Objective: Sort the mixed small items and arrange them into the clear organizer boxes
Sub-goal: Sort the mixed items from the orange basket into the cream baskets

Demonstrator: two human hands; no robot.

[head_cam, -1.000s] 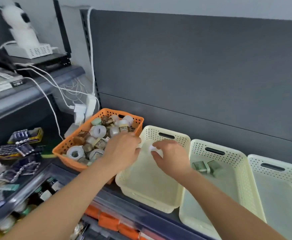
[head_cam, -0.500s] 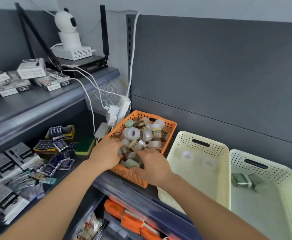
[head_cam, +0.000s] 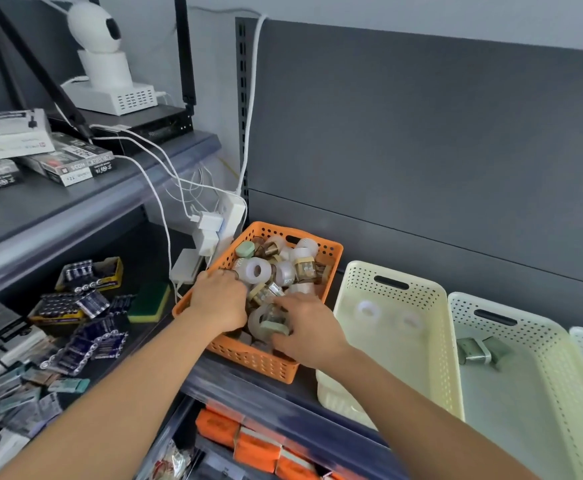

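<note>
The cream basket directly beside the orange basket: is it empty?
No, one pale tape roll and a second roll lie on the floor of the cream basket.

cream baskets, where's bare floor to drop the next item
First cream basket: the near half, in front of the two tape rolls, is bare. Second basket: bare to the right of and in front of the two boxes. Orange basket is packed full.
</note>
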